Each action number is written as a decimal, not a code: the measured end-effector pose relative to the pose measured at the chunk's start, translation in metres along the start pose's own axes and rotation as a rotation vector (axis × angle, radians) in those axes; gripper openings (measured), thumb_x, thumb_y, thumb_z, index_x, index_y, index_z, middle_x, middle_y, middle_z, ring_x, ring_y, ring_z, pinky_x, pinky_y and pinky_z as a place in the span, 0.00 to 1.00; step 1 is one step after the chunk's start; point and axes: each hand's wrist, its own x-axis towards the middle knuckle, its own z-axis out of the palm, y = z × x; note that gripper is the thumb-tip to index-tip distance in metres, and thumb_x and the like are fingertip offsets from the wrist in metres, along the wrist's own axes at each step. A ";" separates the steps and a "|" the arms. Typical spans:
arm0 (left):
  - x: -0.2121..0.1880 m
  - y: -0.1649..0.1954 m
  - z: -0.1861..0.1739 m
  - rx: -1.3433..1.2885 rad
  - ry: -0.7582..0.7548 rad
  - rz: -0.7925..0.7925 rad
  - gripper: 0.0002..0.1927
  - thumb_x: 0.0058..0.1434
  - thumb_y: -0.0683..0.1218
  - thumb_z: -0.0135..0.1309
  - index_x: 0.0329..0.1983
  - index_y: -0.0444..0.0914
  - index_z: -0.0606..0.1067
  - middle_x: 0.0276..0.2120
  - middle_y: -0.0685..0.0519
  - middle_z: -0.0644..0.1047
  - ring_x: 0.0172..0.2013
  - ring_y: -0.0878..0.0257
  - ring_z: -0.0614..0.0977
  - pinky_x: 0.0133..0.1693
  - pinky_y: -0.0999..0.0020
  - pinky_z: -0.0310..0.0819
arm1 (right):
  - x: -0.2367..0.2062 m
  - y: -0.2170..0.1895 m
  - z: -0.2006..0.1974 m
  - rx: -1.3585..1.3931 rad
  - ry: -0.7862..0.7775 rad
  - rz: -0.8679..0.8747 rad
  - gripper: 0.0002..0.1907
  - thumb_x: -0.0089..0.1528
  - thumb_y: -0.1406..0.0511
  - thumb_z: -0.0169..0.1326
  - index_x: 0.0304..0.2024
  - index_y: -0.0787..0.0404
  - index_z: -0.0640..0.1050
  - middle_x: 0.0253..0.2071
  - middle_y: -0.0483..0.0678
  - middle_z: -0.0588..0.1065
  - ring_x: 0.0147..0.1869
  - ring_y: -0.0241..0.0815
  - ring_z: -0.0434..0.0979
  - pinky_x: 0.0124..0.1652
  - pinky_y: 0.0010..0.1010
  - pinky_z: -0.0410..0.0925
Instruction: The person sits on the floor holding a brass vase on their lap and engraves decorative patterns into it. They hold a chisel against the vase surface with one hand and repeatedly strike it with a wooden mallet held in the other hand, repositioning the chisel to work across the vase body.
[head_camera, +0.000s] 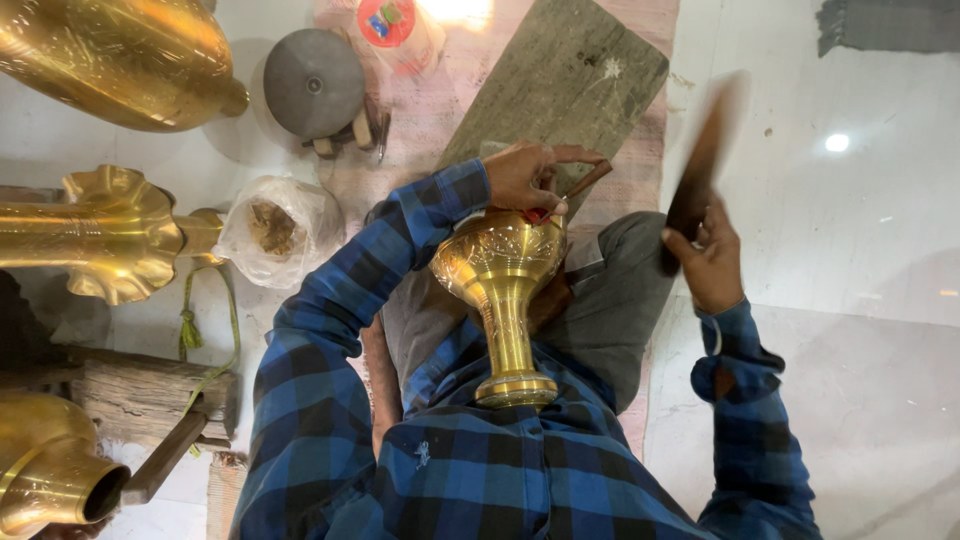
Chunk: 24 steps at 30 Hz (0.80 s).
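A shiny brass goblet-shaped vase lies in my lap, its foot toward my chest and its bowl toward my knees. My left hand rests on the bowl's rim and pinches a thin chisel-like tool with a wooden handle, its tip against the brass. My right hand is raised to the right, gripping a dark wooden mallet that is blurred by motion. Both arms wear blue checked sleeves.
A grey wooden board lies past my knees. Large brass vessels, a fluted brass piece and another brass neck crowd the left. A grey round disc, a plastic bag and a hammer on a wood block are there too.
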 end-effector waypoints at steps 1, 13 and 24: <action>0.000 -0.001 -0.001 -0.020 0.004 0.046 0.44 0.59 0.47 0.65 0.77 0.49 0.59 0.21 0.53 0.78 0.22 0.65 0.80 0.29 0.66 0.75 | 0.000 -0.003 0.000 -0.177 -0.001 -0.053 0.39 0.60 0.78 0.56 0.74 0.63 0.62 0.60 0.52 0.72 0.62 0.46 0.75 0.60 0.35 0.70; 0.000 0.000 -0.006 -0.028 -0.077 0.085 0.44 0.60 0.47 0.65 0.77 0.46 0.58 0.21 0.52 0.79 0.23 0.65 0.83 0.30 0.68 0.74 | -0.004 0.004 -0.001 -0.048 -0.024 -0.043 0.37 0.63 0.77 0.56 0.74 0.59 0.64 0.63 0.53 0.71 0.67 0.45 0.72 0.65 0.36 0.69; 0.002 -0.001 -0.008 -0.189 -0.149 0.096 0.43 0.64 0.48 0.64 0.78 0.45 0.56 0.28 0.54 0.82 0.28 0.68 0.84 0.34 0.70 0.77 | -0.011 0.009 0.003 -0.529 0.079 -0.091 0.38 0.62 0.76 0.58 0.75 0.55 0.69 0.53 0.54 0.72 0.56 0.47 0.76 0.58 0.35 0.74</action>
